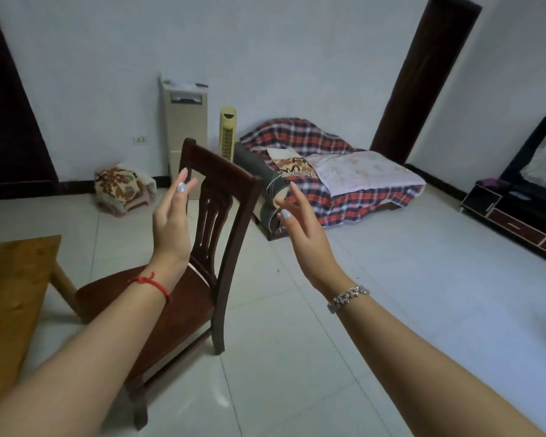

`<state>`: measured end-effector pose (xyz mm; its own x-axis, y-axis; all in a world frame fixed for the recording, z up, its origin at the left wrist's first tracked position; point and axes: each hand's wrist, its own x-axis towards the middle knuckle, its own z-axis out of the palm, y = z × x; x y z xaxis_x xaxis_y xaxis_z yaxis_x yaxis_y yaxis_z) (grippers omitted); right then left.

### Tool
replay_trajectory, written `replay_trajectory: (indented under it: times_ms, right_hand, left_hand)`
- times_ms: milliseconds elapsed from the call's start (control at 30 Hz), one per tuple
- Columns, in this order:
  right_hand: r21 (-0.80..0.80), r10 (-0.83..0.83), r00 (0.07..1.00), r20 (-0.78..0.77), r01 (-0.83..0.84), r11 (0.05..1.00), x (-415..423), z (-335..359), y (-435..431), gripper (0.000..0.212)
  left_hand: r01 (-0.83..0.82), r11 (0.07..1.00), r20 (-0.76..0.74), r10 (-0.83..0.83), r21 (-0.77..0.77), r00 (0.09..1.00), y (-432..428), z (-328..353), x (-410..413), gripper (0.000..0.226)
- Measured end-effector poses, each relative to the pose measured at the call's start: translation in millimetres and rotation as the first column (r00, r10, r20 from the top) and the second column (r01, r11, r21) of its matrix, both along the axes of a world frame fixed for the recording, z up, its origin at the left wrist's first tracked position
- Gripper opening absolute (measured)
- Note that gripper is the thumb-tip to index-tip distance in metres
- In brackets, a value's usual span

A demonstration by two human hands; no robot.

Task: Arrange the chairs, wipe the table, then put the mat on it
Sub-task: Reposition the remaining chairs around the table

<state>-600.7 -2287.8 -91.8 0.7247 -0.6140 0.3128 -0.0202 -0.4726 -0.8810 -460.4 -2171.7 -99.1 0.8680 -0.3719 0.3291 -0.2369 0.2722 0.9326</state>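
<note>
The dark wooden chair [202, 247] stands on the pale tiled floor [391, 310] just beside the corner of the yellow-brown table [16, 279], its seat turned toward the table's leg and its slatted back rising toward the middle of the view. Both hands are up at the back's top rail — the left hand [172, 219] at about nine o'clock from it, fingers straight and spread, palm facing in; the right hand [300, 222] at about three o'clock, also wide open, fingers loosely fanned. Neither has hold of anything and neither looks to be touching the wood yet

It looks solid hardwood, so I'd judge it stiff and fairly heavy, with a smooth varnished finish that could slide in a loose palm. The best hold seems to be the two ends of the top rail, or the side posts just under it, with the weight shared between both hands; the thin slats look the weaker part

At eleven o'clock from the chair a patterned cushion sits on a small stool [123, 190] by the wall; at one o'clock a bed with a plaid blanket [344, 190] — well apart from the chair — and far off at three o'clock a dark low cabinet [517, 216]
</note>
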Motion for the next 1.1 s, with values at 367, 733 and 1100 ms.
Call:
replay_trajectory:
  times_ms: [367, 733, 1100]
  right_hand:
    - [-0.015, 0.187, 0.978, -0.096, -0.189, 0.982, 109.2, 3.7, -205.1, 0.051]
    - [-0.132, 0.586, 0.79, -0.178, -0.61, 0.782, 233.7, 11.3, -378.7, 0.056]
    - [-0.1, 0.805, 0.561, -0.19, -0.827, 0.553, 348.5, -2.2, -446.8, 0.052]
  left_hand:
    - [-0.189, 0.979, -0.069, 0.194, 0.078, 0.979, -185.1, -9.9, 92.7, 0.049]
    - [-0.535, 0.808, -0.102, 0.57, 0.247, 0.815, -342.5, -22.2, 131.3, 0.053]
    - [-0.483, 0.594, -0.061, 0.669, 0.644, 0.741, -413.6, -26.2, 175.9, 0.055]
